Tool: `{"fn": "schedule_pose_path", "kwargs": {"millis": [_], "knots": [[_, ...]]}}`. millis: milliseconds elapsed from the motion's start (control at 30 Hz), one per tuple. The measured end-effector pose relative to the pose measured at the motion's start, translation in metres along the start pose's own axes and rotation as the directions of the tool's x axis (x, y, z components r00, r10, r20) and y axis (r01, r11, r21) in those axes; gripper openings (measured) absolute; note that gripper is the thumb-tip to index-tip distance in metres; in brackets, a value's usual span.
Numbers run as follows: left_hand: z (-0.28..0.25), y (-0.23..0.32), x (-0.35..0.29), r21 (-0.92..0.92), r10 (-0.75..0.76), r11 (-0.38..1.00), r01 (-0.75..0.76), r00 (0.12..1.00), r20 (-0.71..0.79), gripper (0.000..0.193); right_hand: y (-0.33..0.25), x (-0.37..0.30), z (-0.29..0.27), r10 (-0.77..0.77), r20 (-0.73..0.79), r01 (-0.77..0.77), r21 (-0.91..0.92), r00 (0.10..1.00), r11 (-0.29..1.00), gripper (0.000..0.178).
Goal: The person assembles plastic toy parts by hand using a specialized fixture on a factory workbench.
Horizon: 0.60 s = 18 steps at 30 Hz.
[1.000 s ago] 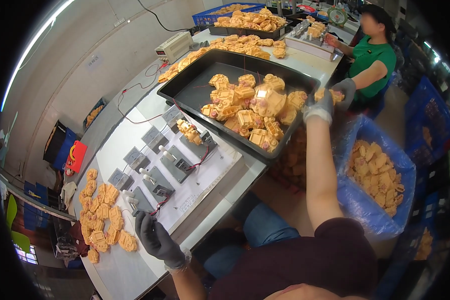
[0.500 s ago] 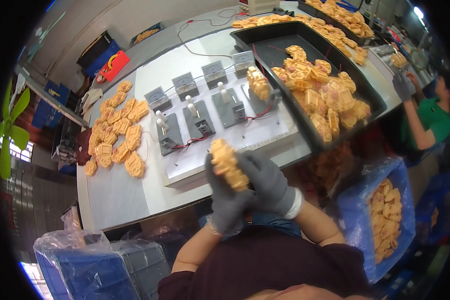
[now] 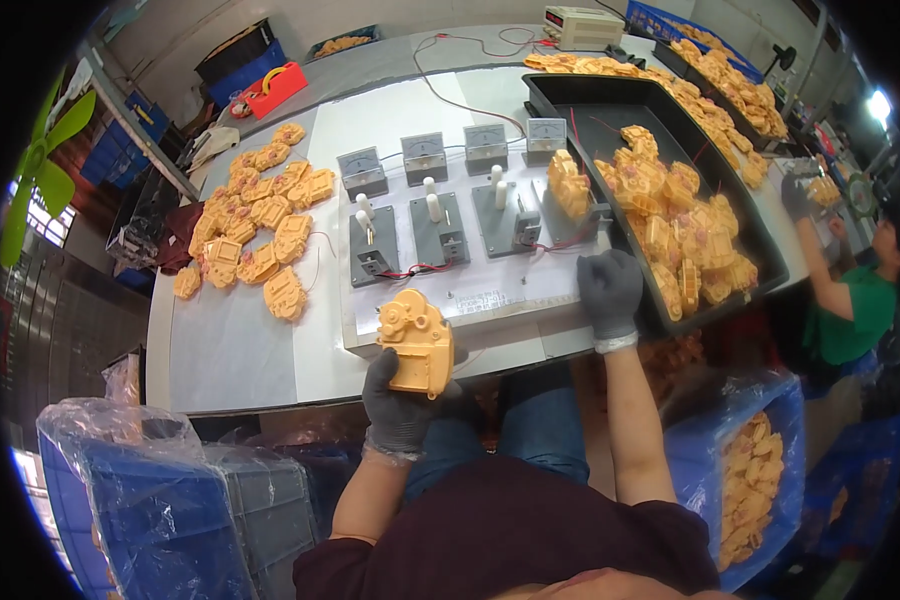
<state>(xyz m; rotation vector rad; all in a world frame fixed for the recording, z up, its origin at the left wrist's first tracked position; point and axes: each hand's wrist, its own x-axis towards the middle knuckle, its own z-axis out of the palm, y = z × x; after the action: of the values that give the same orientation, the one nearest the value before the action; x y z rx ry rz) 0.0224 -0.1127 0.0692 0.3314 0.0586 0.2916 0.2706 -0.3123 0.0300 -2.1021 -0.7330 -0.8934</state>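
Note:
My left hand (image 3: 400, 400), in a grey glove, holds a yellow plastic gearbox housing (image 3: 417, 345) at the front edge of the test board (image 3: 470, 290). Round bosses and a rectangular recess show on the housing's upper face. My right hand (image 3: 610, 290), gloved too, is closed at the white lever handle (image 3: 602, 240) of the rightmost station; the fingertips are partly hidden. In that station another yellow housing (image 3: 569, 185) stands upright. Three more grey stations (image 3: 437, 228) with white-tipped levers stand to its left, and small panel meters (image 3: 423, 158) line up behind them.
Yellow housings (image 3: 270, 210) lie scattered at the left of the table. A black tray (image 3: 760, 270) on the right holds a heap of them. Blue bins (image 3: 160, 510) flank me below the table edge. A co-worker in green (image 3: 865, 310) works at far right.
My hands have parted. The left keeps the housing, now turned with its recessed face up and lower left; the right has moved right to the last station's lever. The view has shifted.

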Motion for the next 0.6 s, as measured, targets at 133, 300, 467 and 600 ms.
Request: {"fn": "schedule_pose_path", "kwargs": {"millis": [133,300,467,600], "knots": [[0.002,-0.002,-0.008,0.164,0.055,0.986,-0.034,0.990,-0.130,0.064,-0.007,-0.002,0.005,-0.014,-0.048,0.014,0.001,0.999,1.000,0.017],[0.008,0.007,0.002,0.142,-0.083,0.986,0.093,0.994,-0.075,0.059,-0.003,0.003,-0.001,-0.004,0.038,0.004,-0.003,0.999,1.000,0.014],[0.000,-0.001,0.016,0.146,-0.106,0.983,0.115,0.992,-0.068,0.056,-0.042,-0.004,-0.019,0.194,0.022,-0.192,0.271,0.981,0.943,0.030],[0.004,-0.011,0.017,0.147,-0.048,0.988,0.054,0.998,-0.045,0.053,-0.118,-0.027,-0.041,0.280,0.680,-0.724,0.549,0.677,0.418,0.047]]}}
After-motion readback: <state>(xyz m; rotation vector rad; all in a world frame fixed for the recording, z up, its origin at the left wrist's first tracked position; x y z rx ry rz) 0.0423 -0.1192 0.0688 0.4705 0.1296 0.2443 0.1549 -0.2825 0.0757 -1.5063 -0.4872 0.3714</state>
